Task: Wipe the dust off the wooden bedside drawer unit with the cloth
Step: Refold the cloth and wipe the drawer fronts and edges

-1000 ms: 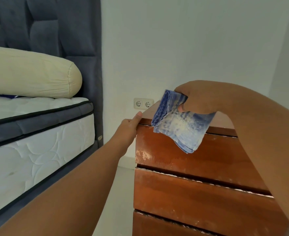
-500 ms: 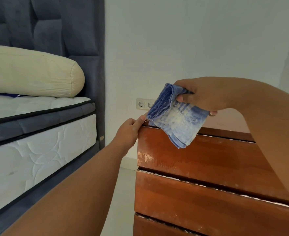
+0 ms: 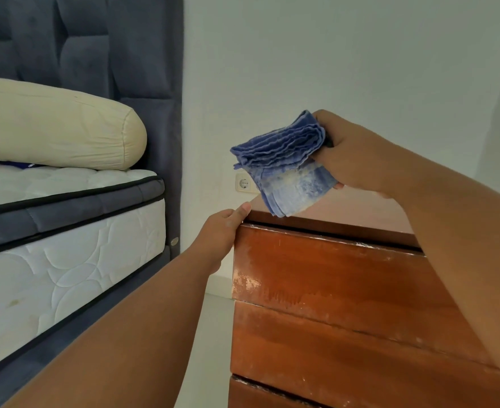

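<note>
The wooden bedside drawer unit [image 3: 331,290] fills the lower right, its reddish-brown drawer fronts streaked with pale dust. My right hand [image 3: 354,154] holds a folded blue cloth [image 3: 284,169] in the air just above the unit's top left corner; the cloth's underside is whitened with dust and its lower corner hangs near the top edge. My left hand [image 3: 222,228] grips the unit's upper left corner, thumb on the top edge and fingers hidden behind the side.
A bed with a white and grey mattress [image 3: 66,245], a cream bolster pillow [image 3: 54,128] and a dark padded headboard [image 3: 95,45] stands at the left. A wall socket [image 3: 244,183] sits behind the unit. A narrow strip of pale floor [image 3: 210,334] separates bed and unit.
My right hand has lifted the cloth off the drawer front to above the top corner and turned it, showing the folded edges. My left hand stays on the corner.
</note>
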